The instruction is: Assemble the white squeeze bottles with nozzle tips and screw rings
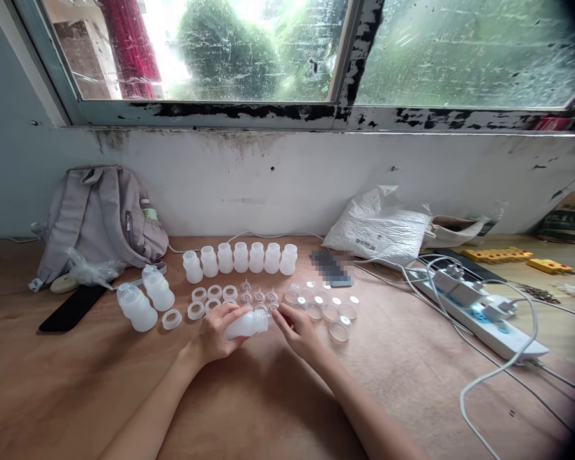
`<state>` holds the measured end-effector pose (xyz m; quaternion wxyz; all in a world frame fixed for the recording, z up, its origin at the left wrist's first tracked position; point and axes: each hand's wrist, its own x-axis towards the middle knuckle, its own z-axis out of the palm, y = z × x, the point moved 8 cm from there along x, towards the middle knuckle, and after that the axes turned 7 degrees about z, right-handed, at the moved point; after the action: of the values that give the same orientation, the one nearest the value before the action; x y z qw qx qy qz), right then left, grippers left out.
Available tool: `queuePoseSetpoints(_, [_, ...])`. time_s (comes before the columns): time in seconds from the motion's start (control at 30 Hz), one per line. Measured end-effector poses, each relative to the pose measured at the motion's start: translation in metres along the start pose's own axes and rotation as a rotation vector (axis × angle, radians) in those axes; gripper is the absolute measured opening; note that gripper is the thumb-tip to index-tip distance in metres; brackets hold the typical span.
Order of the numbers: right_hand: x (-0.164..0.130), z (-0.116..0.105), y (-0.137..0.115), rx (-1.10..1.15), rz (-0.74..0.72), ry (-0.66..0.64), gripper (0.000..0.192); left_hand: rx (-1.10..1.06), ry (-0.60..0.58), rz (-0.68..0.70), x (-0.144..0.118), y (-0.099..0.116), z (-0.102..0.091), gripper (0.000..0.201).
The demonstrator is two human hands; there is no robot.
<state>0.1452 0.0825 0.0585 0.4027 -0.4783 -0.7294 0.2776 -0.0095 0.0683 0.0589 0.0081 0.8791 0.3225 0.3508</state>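
Note:
Tilted on its side, a frosted white baby bottle (244, 326) lies in my left hand (220, 332), whose fingers wrap round its body with the neck pointing right. My right hand (294, 329) is pinched closed at the bottle's neck end; what its fingertips grip is too small to make out. Just beyond the hands are several clear bottle nipples (259, 297). White collar rings (196, 310) lie to the left, partly behind my left hand. Several clear dome caps (340, 328) sit to the right. Two bottles with tops fitted (137, 308) stand at the left, beside a single ring (171, 319).
A row of open bottles (241, 257) stands towards the wall. Left are a backpack (100, 211) and a black phone (71, 310). To the right are a silver bag (383, 223), a grey phone (333, 268) and a power strip (483, 319) with loose cables.

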Motion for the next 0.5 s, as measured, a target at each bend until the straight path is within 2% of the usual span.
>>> queuePoseSetpoints(0.1, [0.000, 0.000, 0.004, -0.011, 0.022, 0.023, 0.037, -0.013, -0.007, -0.005, 0.000, 0.001, 0.000, 0.047])
queuePoseSetpoints(0.23, [-0.001, 0.002, 0.001, 0.010, -0.001, -0.014, 0.030, -0.040, -0.031, -0.028, 0.000, -0.001, 0.001, 0.048])
queuePoseSetpoints(0.33, [0.000, 0.002, 0.003, 0.035, 0.015, -0.004, 0.033, -0.134, -0.038, -0.068, 0.000, -0.002, 0.003, 0.050])
queuePoseSetpoints(0.4, [0.001, -0.001, 0.008, 0.121, 0.072, 0.022, 0.035, -0.285, -0.023, -0.167, -0.001, -0.004, 0.007, 0.051])
queuePoseSetpoints(0.5, [0.002, -0.001, 0.008, 0.388, 0.151, -0.028, 0.024, -0.711, -0.052, -0.427, -0.006, -0.006, 0.026, 0.041])
